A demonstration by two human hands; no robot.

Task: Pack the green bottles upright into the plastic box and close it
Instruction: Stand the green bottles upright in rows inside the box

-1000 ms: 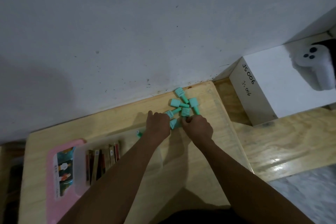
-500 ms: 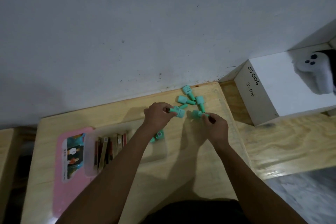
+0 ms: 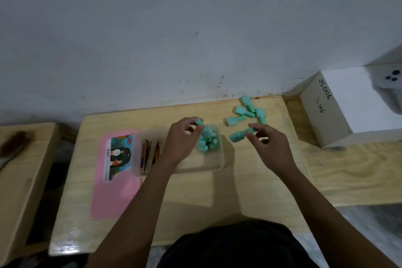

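Packing under way: my left hand [image 3: 180, 142] is pinching a green bottle [image 3: 204, 131] by its cap, thumb and fingertips curled round it, and is holding it tilted over the end of the plastic box [image 3: 222, 160] nearest that hand's fingertips. Directly beneath it, the packed bottles [image 3: 208, 144] are standing cap-up in a tight group. My right hand [image 3: 269, 146] is closing thumb and fingertips on the cap end of a second bottle [image 3: 239, 135], which is lying on its side on the surface [image 3: 195, 202] just beside the box wall.

Just beyond the right hand, four loose bottles [image 3: 244, 112] are lying in a cluster. To the left of the left hand, the box is also holding brown sticks [image 3: 150, 154], and the pink lid [image 3: 115, 180] is lying flat against that end.

As I am judging it, the held bottle needs bringing vertical before release, then easing base-first into the gap beside its neighbours, so none is knocked over. The right hand would do well turning its bottle cap-up while waiting.
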